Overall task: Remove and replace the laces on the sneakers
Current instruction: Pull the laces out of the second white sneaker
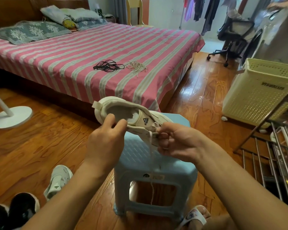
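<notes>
Both hands hold a white sneaker (131, 116): left grip (106, 138) pinches its collar, right grip (174, 141) pinches its lace (151, 156).

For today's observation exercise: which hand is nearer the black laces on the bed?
Left. The left hand sits almost directly below the black laces; the right hand is farther right, pinching the sneaker's lace.

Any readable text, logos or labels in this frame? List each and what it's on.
Triangle logo with a word under it, on the tongue of the cream sneaker: too small to read.
Dark block lettering on the cream perforated plastic laundry basket: upside down and blurred, not legible.
Sticker on the light blue plastic stool: blurred, unreadable.
Small dark emblem on the white sneaker on the floor: no readable text.
Nothing else carries text.
</notes>
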